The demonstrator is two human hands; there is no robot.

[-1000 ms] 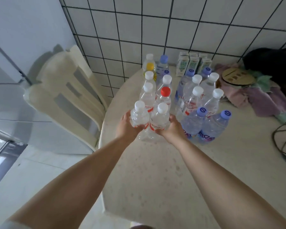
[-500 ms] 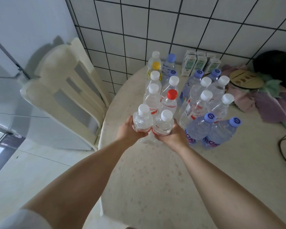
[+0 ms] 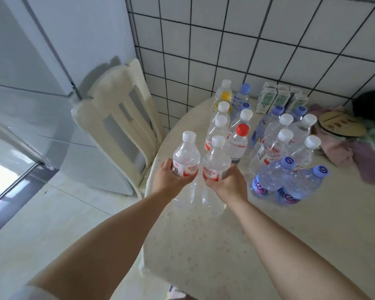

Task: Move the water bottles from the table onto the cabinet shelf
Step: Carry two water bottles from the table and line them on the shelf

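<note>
My left hand (image 3: pixel 171 178) grips a clear white-capped water bottle with a red label (image 3: pixel 186 155). My right hand (image 3: pixel 227 184) grips a second, matching white-capped bottle (image 3: pixel 217 161) right beside it. Both bottles are upright and raised off the round beige table (image 3: pixel 204 245), near its left edge. Behind them stand several more bottles: a red-capped bottle (image 3: pixel 238 144), white-capped ones (image 3: pixel 219 133), a yellow-capped one (image 3: pixel 225 98) and two blue-capped bottles (image 3: pixel 273 178) at the right. No cabinet shelf is recognisable in view.
A cream plastic chair (image 3: pixel 121 126) stands against the table's left side. A white fridge (image 3: pixel 30 72) fills the left. Three small drink cartons (image 3: pixel 279 99) line the tiled wall. Crumpled cloths (image 3: pixel 344 152) and a round woven fan (image 3: pixel 340 124) lie at the right.
Both hands have lifted their bottles up off the table and drawn them slightly toward me and left, away from the group. The view has tilted a little.
</note>
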